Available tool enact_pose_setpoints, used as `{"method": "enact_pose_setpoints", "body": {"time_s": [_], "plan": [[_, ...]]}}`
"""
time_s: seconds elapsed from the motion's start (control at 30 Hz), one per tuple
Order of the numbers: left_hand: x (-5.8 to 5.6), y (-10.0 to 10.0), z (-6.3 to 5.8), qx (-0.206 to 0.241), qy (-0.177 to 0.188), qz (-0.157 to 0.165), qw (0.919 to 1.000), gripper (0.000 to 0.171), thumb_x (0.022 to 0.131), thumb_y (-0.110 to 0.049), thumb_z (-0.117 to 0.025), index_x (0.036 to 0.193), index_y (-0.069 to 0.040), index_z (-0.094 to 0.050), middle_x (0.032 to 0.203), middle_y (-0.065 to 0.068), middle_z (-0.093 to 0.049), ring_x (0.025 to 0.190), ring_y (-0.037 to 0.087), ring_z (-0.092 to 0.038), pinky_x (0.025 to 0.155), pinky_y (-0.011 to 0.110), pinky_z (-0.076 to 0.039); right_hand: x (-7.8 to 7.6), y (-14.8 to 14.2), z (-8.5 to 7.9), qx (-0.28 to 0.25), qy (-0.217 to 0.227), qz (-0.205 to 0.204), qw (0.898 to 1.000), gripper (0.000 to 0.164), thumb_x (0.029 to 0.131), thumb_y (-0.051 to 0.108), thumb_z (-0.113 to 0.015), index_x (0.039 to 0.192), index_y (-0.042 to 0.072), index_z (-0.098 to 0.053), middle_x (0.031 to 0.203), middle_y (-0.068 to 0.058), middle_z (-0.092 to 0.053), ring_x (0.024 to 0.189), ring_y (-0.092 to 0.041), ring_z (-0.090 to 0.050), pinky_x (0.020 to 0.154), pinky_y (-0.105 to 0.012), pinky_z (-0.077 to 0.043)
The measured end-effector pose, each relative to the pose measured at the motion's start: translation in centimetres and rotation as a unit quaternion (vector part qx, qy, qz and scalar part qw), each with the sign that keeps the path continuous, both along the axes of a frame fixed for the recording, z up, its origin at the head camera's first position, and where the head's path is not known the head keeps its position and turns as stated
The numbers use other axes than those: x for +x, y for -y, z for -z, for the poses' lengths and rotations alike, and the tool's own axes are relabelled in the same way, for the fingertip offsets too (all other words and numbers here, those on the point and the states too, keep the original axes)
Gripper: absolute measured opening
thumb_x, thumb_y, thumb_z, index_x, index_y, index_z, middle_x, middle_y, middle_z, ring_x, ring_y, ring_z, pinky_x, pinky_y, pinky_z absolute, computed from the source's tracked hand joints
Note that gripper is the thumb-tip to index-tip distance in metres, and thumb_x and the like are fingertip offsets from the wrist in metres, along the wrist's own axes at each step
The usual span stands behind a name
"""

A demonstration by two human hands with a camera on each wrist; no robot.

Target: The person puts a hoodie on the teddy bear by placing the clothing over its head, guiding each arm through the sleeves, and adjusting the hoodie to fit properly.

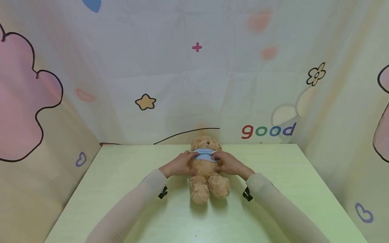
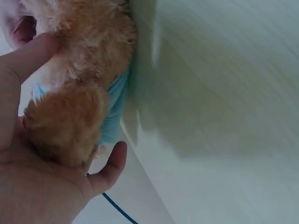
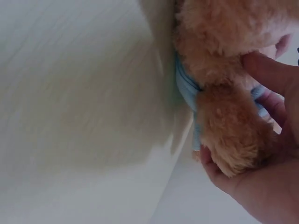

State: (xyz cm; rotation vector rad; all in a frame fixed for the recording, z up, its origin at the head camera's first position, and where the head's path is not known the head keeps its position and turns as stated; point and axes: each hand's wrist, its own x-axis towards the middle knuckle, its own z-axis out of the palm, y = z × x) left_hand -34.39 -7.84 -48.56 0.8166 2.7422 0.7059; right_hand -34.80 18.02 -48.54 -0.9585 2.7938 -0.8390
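A light-brown teddy bear (image 1: 203,168) lies on its back on the table, its head toward the back and its legs toward me. A short light-blue shirt (image 1: 205,156) covers its chest and leaves the belly bare. From the left, my left hand (image 1: 180,164) grips the bear, its fingers at the shirt's edge. My right hand (image 1: 230,164) holds the opposite side, with curled fingers on the shirt. In the left wrist view a furry arm (image 2: 67,123) lies in the palm, the thumb against the body. The right wrist view shows the other arm (image 3: 231,123) likewise; some fingertips are hidden.
The pale green-white tabletop (image 1: 121,189) ends at the back just behind the bear's head. A printed curtain (image 1: 170,67) hangs behind the table and along both sides. Small black clips or ties (image 1: 163,192) show below both cuffs.
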Motion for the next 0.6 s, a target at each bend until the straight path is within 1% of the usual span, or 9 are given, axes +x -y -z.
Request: {"method": "enact_pose_setpoints", "body": {"time_s": [0.07,0.13,0.2,0.27,0.33,0.4,0.5,0.57,0.6], "plan": [[0.2,-0.3,0.1,0.002,-0.002,-0.005,1.0,0.073,0.083,-0.033,-0.078,0.145,-0.013,-0.044,0.137,0.015,-0.046,0.126,0.032,-0.046,0.105,0.046,-0.042,0.3,0.2,0.3,0.008,-0.013,0.006,1.0,0.028,0.082,0.017,-0.08,0.101,0.01,-0.061,0.11,-0.007,-0.06,0.096,-0.023,-0.057,0.087,-0.043,-0.047],[0.3,-0.5,0.3,-0.002,-0.018,-0.008,0.9998,0.062,0.083,-0.029,-0.079,0.136,-0.012,-0.051,0.132,0.013,-0.049,0.12,0.029,-0.048,0.1,0.043,-0.044,0.6,0.4,0.5,0.015,-0.031,0.016,0.999,0.025,0.081,0.018,-0.081,0.094,0.012,-0.06,0.104,-0.004,-0.059,0.09,-0.019,-0.055,0.082,-0.039,-0.047],[0.5,-0.7,0.6,-0.004,-0.037,-0.005,0.9993,0.05,0.083,-0.025,-0.08,0.124,-0.012,-0.055,0.124,0.01,-0.05,0.111,0.024,-0.05,0.093,0.038,-0.045,1.1,0.7,0.9,0.027,-0.064,0.02,0.997,0.025,0.08,0.018,-0.081,0.088,0.013,-0.059,0.097,-0.001,-0.058,0.087,-0.018,-0.054,0.079,-0.036,-0.046],[0.7,-0.8,0.8,-0.011,-0.066,0.002,0.9977,0.038,0.083,-0.023,-0.08,0.112,-0.013,-0.057,0.115,0.007,-0.051,0.099,0.02,-0.05,0.084,0.034,-0.044,1.5,0.9,1.1,0.039,-0.106,0.019,0.993,0.027,0.079,0.018,-0.082,0.083,0.015,-0.056,0.091,0.001,-0.058,0.086,-0.016,-0.053,0.077,-0.034,-0.045],[0.8,-0.9,1.1,-0.022,-0.104,0.013,0.9943,0.03,0.083,-0.021,-0.079,0.1,-0.015,-0.055,0.105,0.003,-0.049,0.089,0.016,-0.047,0.076,0.03,-0.041,1.9,1.0,1.3,0.05,-0.15,0.009,0.987,0.029,0.078,0.017,-0.083,0.08,0.016,-0.053,0.086,0.003,-0.056,0.083,-0.015,-0.052,0.073,-0.032,-0.043],[1.0,-1.0,1.2,-0.039,-0.146,0.031,0.988,0.023,0.086,-0.017,-0.076,0.092,-0.016,-0.054,0.097,0.0,-0.047,0.081,0.014,-0.044,0.072,0.028,-0.037,2.3,1.0,1.5,0.06,-0.191,-0.01,0.98,0.029,0.08,0.013,-0.08,0.08,0.016,-0.051,0.084,0.003,-0.056,0.08,-0.014,-0.051,0.071,-0.03,-0.043],[1.4,-1.0,1.3,-0.076,-0.215,0.052,0.9723,0.016,0.09,-0.012,-0.069,0.086,-0.018,-0.054,0.092,-0.004,-0.048,0.076,0.012,-0.042,0.069,0.026,-0.034,2.8,1.1,1.7,0.074,-0.242,-0.032,0.967,0.026,0.085,0.006,-0.075,0.081,0.017,-0.051,0.085,0.003,-0.059,0.076,-0.013,-0.053,0.068,-0.029,-0.046],[1.7,-1.1,1.3,-0.09,-0.24,0.058,0.9648,0.014,0.091,-0.01,-0.066,0.086,-0.019,-0.056,0.092,-0.004,-0.05,0.074,0.011,-0.042,0.068,0.026,-0.034,3.1,1.0,1.8,0.083,-0.259,-0.043,0.961,0.022,0.087,0.006,-0.072,0.082,0.016,-0.053,0.088,0.002,-0.062,0.077,-0.014,-0.056,0.068,-0.03,-0.048],[1.7,-1.0,1.3,-0.094,-0.243,0.057,0.9637,0.012,0.092,-0.012,-0.066,0.088,-0.019,-0.057,0.093,-0.004,-0.051,0.074,0.011,-0.043,0.068,0.025,-0.035,3.1,1.0,1.7,0.087,-0.257,-0.042,0.962,0.02,0.088,0.008,-0.072,0.083,0.016,-0.054,0.088,0.001,-0.062,0.078,-0.014,-0.056,0.068,-0.03,-0.048]]}}
